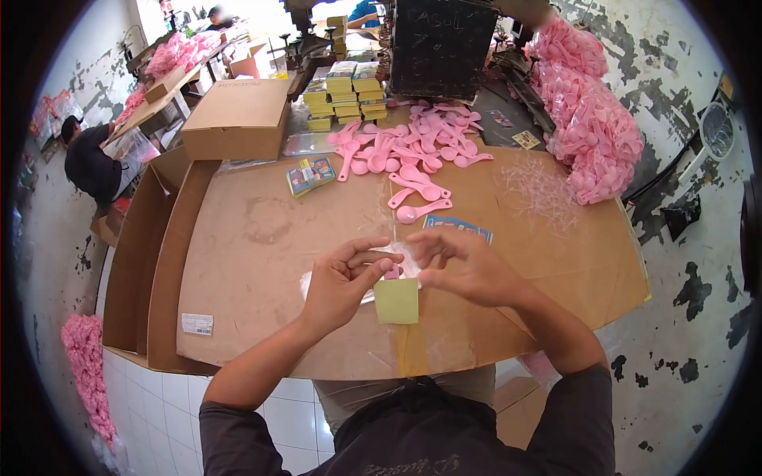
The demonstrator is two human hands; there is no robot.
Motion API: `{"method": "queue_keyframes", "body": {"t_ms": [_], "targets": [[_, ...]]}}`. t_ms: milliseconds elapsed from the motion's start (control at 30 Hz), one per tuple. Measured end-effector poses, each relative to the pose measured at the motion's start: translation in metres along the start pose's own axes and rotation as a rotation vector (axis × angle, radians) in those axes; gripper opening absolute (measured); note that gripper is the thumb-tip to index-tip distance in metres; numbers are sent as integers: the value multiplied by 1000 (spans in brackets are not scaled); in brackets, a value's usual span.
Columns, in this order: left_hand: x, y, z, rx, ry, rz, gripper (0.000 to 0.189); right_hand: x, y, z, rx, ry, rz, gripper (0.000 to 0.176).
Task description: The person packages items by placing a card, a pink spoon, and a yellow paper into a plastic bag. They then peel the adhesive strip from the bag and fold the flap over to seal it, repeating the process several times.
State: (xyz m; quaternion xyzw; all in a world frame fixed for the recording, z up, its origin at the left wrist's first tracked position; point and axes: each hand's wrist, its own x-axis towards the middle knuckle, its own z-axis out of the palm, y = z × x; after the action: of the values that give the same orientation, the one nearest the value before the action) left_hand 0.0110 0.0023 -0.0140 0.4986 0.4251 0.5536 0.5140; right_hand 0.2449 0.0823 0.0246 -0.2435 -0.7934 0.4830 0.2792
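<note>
My left hand is closed, with thumb and fingertips brought together over a small pink piece; what exactly it grips I cannot tell. Just below those fingertips is a pale yellow-green card, near the table's front edge. To the right, my right hand is raised with its fingers bent and apart from the thumb, slightly blurred. Clear plastic bags lie under and between the hands. A blue printed card lies behind the right hand, partly covered by it.
Pink measuring spoons are heaped at the table's far side. A card stack lies left of them, with more stacks behind. A closed carton stands back left. Bagged pink spoons hang right; plastic scraps lie nearby. A person sits far left.
</note>
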Motion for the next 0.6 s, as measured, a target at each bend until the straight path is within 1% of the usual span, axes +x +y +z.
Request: {"method": "queue_keyframes", "body": {"t_ms": [67,167,233,467,533,600], "targets": [[0,0,-2,4,-18,5,39,6,11,14,185,-73,69,32],[1,1,-5,-1,-35,28,39,15,20,10,316,-84,123,30],[1,1,-5,-60,-49,27,39,16,25,8,327,-47,126,29],[2,-6,-9,72,-20,-15,26,13,27,5,298,32,168,16],[3,-11,-11,77,-13,-19,24,13,34,4,346,31,147,14],[2,-9,-9,68,-20,54,24,13,39,2,380,18,113,14]]}}
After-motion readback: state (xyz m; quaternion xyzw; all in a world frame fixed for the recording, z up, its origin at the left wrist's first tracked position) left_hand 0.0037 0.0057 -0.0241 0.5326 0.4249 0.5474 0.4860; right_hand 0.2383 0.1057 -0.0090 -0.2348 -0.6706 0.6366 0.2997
